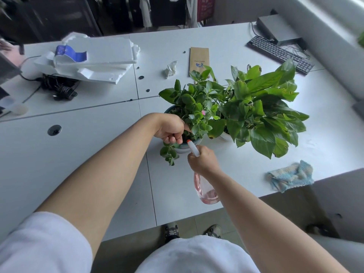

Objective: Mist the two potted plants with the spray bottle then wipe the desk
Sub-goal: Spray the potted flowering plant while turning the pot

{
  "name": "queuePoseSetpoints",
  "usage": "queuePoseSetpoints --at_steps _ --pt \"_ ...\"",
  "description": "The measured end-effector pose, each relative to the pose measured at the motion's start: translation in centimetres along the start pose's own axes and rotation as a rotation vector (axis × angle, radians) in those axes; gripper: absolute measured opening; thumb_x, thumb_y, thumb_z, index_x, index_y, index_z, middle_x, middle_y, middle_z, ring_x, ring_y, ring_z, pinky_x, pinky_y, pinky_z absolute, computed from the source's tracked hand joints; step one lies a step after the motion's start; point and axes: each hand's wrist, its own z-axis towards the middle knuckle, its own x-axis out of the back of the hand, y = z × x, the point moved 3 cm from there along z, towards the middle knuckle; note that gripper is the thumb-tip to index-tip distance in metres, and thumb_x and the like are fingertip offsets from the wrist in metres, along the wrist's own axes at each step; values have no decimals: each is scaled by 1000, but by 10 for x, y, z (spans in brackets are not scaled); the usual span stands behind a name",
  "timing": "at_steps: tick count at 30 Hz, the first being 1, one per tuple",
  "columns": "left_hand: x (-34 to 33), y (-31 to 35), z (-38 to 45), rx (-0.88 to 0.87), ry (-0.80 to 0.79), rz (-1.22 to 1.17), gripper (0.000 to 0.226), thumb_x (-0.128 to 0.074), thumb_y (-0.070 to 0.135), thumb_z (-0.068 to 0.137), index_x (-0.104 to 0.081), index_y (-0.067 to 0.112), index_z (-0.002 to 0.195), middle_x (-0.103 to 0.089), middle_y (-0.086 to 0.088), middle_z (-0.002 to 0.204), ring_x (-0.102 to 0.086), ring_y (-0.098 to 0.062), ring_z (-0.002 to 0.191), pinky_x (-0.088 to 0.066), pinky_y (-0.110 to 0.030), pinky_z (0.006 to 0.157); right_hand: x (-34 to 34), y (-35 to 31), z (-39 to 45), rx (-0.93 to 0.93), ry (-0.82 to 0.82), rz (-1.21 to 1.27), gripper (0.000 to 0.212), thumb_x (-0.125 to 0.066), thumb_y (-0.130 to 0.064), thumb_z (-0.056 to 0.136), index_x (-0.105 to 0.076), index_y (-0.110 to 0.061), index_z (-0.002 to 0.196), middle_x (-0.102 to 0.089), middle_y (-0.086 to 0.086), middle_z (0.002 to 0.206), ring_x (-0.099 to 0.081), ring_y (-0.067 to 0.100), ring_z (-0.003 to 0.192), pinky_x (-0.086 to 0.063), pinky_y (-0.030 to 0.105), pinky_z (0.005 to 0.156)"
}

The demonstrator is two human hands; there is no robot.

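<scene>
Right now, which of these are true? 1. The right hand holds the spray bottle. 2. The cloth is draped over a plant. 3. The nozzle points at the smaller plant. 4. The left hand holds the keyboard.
1. True: the right hand grips the spray bottle.
2. False: the cloth lies on the desk.
3. True: it points at the smaller plant.
4. False: the left hand is at that plant; the keyboard lies far off.

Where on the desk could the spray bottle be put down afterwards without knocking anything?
The widest bare patch is the near-left desk, beside the small-leaved plant, bordered by the round cable port. A narrower strip lies at the near edge between the spray bottle and the blue cloth. The far left, around the foam sheets and cables, is crowded.
</scene>
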Motion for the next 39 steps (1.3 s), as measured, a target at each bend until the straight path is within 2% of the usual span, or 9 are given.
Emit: queuePoseSetpoints --at_steps 6,11,18,24,27,32,39 --pt "0 0 2 -4 6 5 68 -23 -8 87 -35 25 144 -48 -8 72 -32 -13 50 -29 -19 42 -3 0 -1 10 -4 34 11 -48 -15 84 -48 -11 74 -51 4 68 -48 26 64 -33 30 50" --pt "0 0 0 -6 20 -2 67 -24 -8 87 -33 25 146 -49 -9 73 -33 -13 51 -29 -20 45 -1 -1 1 21 3 1 18 -48 -16 84 -42 -15 67 -47 2 64 -46 26 63 -31 29 48" --pt "0 -2 3 -2 27 -7 65 -25 -8 87 -32 18 146 -52 -10 72 -35 -14 49 -31 -19 40 -1 1 0 16 2 11 14 -48 -15 83 -44 -13 70 -51 5 68 -48 27 64 -31 30 48" --pt "0 -2 3 -11 30 -13 66 -25 -7 87 -33 22 146 -53 -10 73 -35 -13 49 -32 -19 41 2 10 1 -28 57 20 14 -48 -13 82 -44 -11 69 -48 4 64 -47 30 66 -32 32 53" --pt "1 -3 5 -2 37 -11 64 -26 -6 87 -31 18 146 -54 -10 73 -36 -12 49 -33 -19 41 3 14 0 -33 55 19 18 -47 -13 82 -40 -12 66 -46 3 63 -45 29 64 -32 32 52" --pt "2 -4 6 9 39 -15 63 -27 -6 87 -28 13 147 -54 -10 73 -36 -12 47 -33 -19 41 3 17 0 -51 62 53 12 -47 -13 81 -44 -11 70 -50 5 65 -46 27 63 -34 31 50" --pt "2 -4 4 -4 33 -22 65 -26 -6 88 -26 18 149 -54 -10 73 -36 -12 49 -34 -18 40 4 19 1 -53 107 67 13 -46 -13 81 -43 -9 69 -48 6 63 -45 28 62 -35 34 54"
